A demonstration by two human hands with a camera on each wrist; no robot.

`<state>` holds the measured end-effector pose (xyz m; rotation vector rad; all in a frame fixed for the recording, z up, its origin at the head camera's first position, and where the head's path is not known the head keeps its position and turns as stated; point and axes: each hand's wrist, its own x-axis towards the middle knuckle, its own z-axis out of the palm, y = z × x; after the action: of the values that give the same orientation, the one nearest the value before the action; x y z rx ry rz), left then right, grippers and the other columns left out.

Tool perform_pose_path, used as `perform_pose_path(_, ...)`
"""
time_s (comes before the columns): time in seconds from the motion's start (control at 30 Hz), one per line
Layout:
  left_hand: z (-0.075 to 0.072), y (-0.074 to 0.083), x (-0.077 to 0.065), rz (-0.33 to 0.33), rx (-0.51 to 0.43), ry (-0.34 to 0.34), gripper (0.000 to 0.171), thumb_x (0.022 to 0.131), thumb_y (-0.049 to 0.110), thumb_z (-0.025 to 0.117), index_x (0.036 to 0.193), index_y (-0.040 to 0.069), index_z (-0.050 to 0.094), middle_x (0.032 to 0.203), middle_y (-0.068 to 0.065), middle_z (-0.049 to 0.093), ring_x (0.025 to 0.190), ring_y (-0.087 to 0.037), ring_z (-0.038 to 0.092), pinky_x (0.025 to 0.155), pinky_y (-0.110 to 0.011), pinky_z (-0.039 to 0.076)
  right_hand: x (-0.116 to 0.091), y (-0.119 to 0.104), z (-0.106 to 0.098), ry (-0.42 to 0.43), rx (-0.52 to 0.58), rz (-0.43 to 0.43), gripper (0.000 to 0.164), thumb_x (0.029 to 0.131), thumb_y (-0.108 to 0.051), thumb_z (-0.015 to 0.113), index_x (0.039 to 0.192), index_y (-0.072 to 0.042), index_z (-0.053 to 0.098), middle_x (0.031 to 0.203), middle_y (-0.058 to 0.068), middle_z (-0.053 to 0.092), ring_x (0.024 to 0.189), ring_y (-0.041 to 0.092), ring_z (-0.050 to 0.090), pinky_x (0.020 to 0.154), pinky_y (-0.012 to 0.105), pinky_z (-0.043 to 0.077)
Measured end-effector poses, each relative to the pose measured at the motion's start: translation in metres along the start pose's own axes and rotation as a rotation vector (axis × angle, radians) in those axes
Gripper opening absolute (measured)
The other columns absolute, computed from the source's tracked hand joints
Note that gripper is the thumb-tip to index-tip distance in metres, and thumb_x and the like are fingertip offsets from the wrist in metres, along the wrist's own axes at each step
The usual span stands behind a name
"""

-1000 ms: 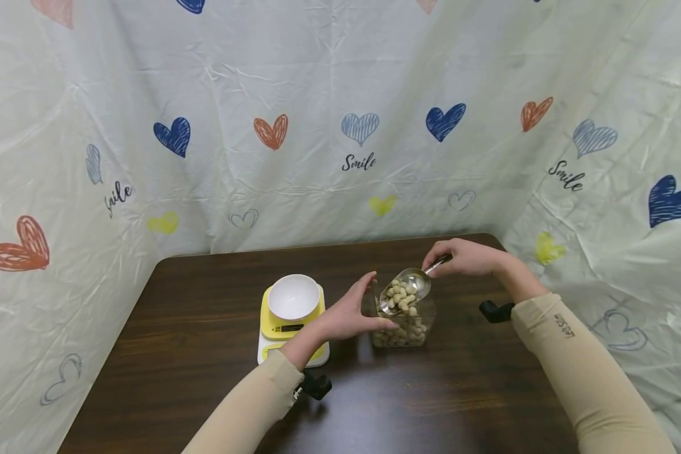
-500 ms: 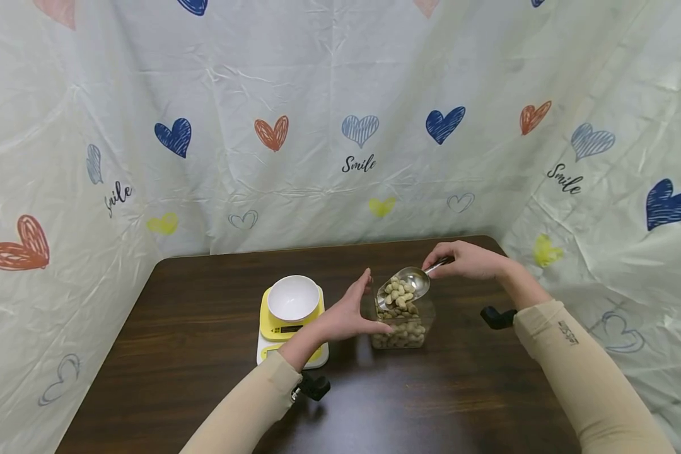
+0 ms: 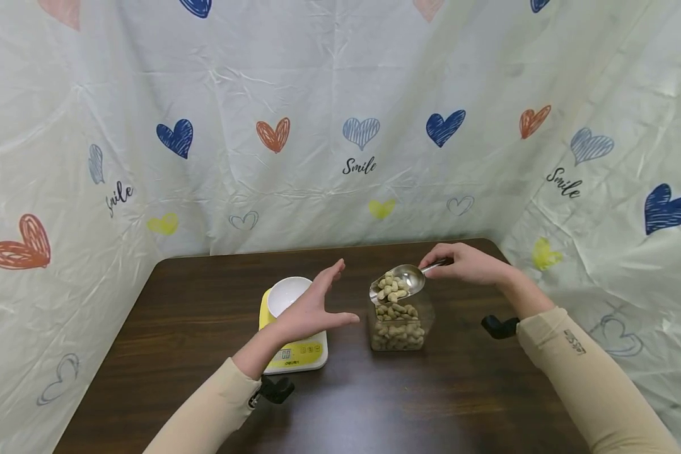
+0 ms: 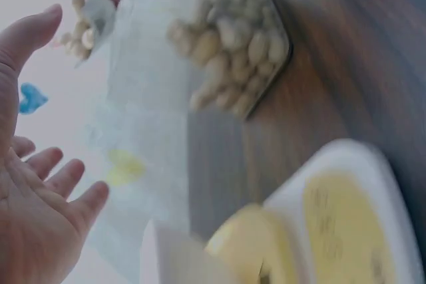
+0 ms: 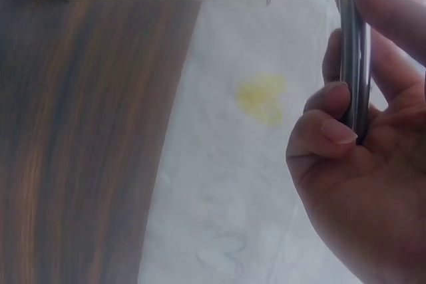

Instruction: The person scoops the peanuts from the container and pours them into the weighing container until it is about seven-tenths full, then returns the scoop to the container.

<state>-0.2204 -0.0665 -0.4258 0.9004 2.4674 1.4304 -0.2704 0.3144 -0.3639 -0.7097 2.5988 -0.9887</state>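
Observation:
My right hand (image 3: 464, 261) grips the handle of a metal scoop (image 3: 413, 277), its fingers curled round it in the right wrist view. Peanuts in their shells (image 3: 391, 287) fill the front of the scoop, which is above the rim of a clear container (image 3: 428, 315). More peanuts (image 4: 239, 51) lie inside that container. To its left, my left hand (image 3: 312, 309) hangs in the air with thumb and fingers spread, touching nothing. Behind this hand a white bowl (image 3: 286, 293) sits on a yellow and white kitchen scale (image 3: 312, 356), partly hidden.
The dark wooden table (image 3: 193, 334) carries the scale and the container. A white curtain (image 3: 318, 75) printed with hearts stands round the table's back and sides.
My left hand has left the container's side and moved left, over the scale. The loaded scoop has risen slightly and shifted left in my right hand.

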Motion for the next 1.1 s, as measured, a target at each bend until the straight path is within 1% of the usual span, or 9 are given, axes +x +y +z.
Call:
perform_pose_path(0.13,-0.024,-0.005,-0.017,0.008,0.104,0.067,0.11,0.082,0.052,0.084,0.165,0.032,0.016,0.165,0.006,0.024,0.151,-0.014,0.022,0.117,-0.05,0.028,0.002,-0.008,0.005,0.036,-0.007,-0.01,0.021,0.098,-0.035,0.072,0.115,-0.023,0.076,0.121,0.0,0.066,0.111,0.022,0.06,0.088,0.04,0.05)
perform_pose_path(0.2,-0.036,-0.009,-0.026,-0.009,0.148,0.093,0.109,0.081,0.054,0.084,0.164,0.035,0.016,0.165,0.007,0.022,0.152,-0.016,0.019,0.117,-0.053,0.028,0.003,-0.013,0.008,0.055,-0.006,-0.002,0.022,0.098,-0.035,0.072,0.116,-0.022,0.076,0.121,0.0,0.066,0.111,0.022,0.06,0.088,0.04,0.05)
perform_pose_path(0.3,-0.051,-0.02,-0.039,-0.043,0.196,0.124,0.111,0.079,0.057,0.084,0.164,0.036,0.016,0.166,0.006,0.02,0.153,-0.02,0.016,0.115,-0.057,0.028,0.006,-0.021,0.013,0.072,0.001,0.019,0.026,0.098,-0.038,0.071,0.118,-0.021,0.075,0.124,0.001,0.066,0.113,0.024,0.059,0.089,0.043,0.049)
perform_pose_path(0.4,-0.064,-0.032,-0.049,-0.087,0.222,0.145,0.114,0.077,0.058,0.085,0.165,0.033,0.017,0.167,0.002,0.019,0.153,-0.023,0.014,0.114,-0.059,0.028,0.009,-0.031,0.019,0.081,0.023,0.057,0.03,0.097,-0.041,0.071,0.119,-0.021,0.074,0.127,0.002,0.065,0.115,0.025,0.058,0.091,0.044,0.048)
perform_pose_path(0.5,-0.072,-0.044,-0.058,-0.126,0.243,0.149,0.117,0.076,0.058,0.086,0.165,0.028,0.017,0.167,-0.002,0.019,0.153,-0.027,0.013,0.114,-0.061,0.028,0.014,-0.041,0.024,0.079,0.039,0.071,0.032,0.097,-0.042,0.071,0.12,-0.02,0.074,0.128,0.003,0.064,0.115,0.025,0.058,0.093,0.045,0.048)
perform_pose_path(0.6,-0.076,-0.055,-0.062,-0.146,0.253,0.141,0.12,0.075,0.056,0.088,0.165,0.022,0.017,0.167,-0.007,0.02,0.153,-0.032,0.013,0.115,-0.062,0.026,0.019,-0.049,0.029,0.082,0.051,0.077,0.032,0.097,-0.042,0.071,0.12,-0.02,0.074,0.128,0.004,0.064,0.114,0.025,0.059,0.093,0.044,0.047)
perform_pose_path(0.77,-0.075,-0.073,-0.064,-0.186,0.245,0.12,0.124,0.074,0.056,0.089,0.165,0.014,0.017,0.165,-0.013,0.023,0.151,-0.04,0.013,0.114,-0.066,0.023,0.027,-0.061,0.038,0.09,0.078,0.09,0.034,0.097,-0.043,0.071,0.121,-0.019,0.074,0.131,0.004,0.063,0.117,0.025,0.058,0.093,0.045,0.048)
perform_pose_path(0.93,-0.072,-0.088,-0.062,-0.23,0.207,0.104,0.124,0.074,0.056,0.088,0.164,0.01,0.016,0.165,-0.015,0.025,0.151,-0.042,0.013,0.114,-0.067,0.022,0.04,-0.067,0.047,0.096,0.11,0.111,0.031,0.096,-0.042,0.072,0.12,-0.021,0.074,0.13,0.002,0.064,0.119,0.025,0.058,0.095,0.047,0.048)
perform_pose_path(1.1,-0.069,-0.097,-0.059,-0.256,0.189,0.089,0.123,0.075,0.056,0.087,0.164,0.01,0.015,0.166,-0.014,0.024,0.151,-0.041,0.014,0.115,-0.066,0.021,0.053,-0.072,0.056,0.088,0.118,0.082,0.028,0.098,-0.037,0.071,0.12,-0.02,0.074,0.131,0.003,0.063,0.118,0.026,0.059,0.094,0.047,0.049)
